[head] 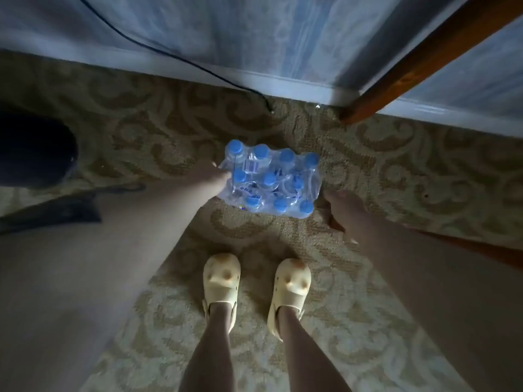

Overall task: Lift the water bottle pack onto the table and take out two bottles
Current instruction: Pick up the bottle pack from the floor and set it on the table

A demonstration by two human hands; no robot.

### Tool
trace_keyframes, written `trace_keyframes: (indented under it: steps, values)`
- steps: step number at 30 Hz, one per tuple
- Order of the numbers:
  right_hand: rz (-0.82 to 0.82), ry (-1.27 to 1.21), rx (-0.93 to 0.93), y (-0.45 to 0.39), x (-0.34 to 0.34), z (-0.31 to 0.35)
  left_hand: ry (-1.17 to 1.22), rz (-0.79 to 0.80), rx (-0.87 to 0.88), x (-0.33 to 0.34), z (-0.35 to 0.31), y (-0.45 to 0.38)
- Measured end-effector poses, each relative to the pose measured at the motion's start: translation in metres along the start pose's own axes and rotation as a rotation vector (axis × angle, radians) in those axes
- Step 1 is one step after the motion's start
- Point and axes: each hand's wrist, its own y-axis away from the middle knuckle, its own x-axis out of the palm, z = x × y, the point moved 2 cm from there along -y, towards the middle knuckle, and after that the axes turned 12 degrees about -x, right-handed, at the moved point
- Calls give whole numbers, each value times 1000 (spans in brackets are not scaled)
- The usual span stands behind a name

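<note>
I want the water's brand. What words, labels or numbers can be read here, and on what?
Nothing can be read.
Pack: white barcode stickers with blue bars on the wrap, print too blurred.
Bottle labels inside the pack: too small and blurred, no brand legible.
Slippers, carpet: no text.

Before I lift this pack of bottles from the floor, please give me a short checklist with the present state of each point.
1. Left hand on the water bottle pack: ok, it touches the left side.
2. Right hand on the pack: not ok, beside the right corner, apart.
3. Plastic wrap whole: cannot tell.
4. Feet clear of pack: ok, slippers stand behind it.
5. Black cable clear of pack: ok, it ends near the wall.
</note>
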Motion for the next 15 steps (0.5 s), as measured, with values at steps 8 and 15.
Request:
trace_keyframes:
  steps: [8,15]
  values:
    - [14,-354,10,-58,44,-2,215,227,-113,39,5,-58]
    - [58,-330,24,-68,61,-17,289,268,-117,65,0,-69]
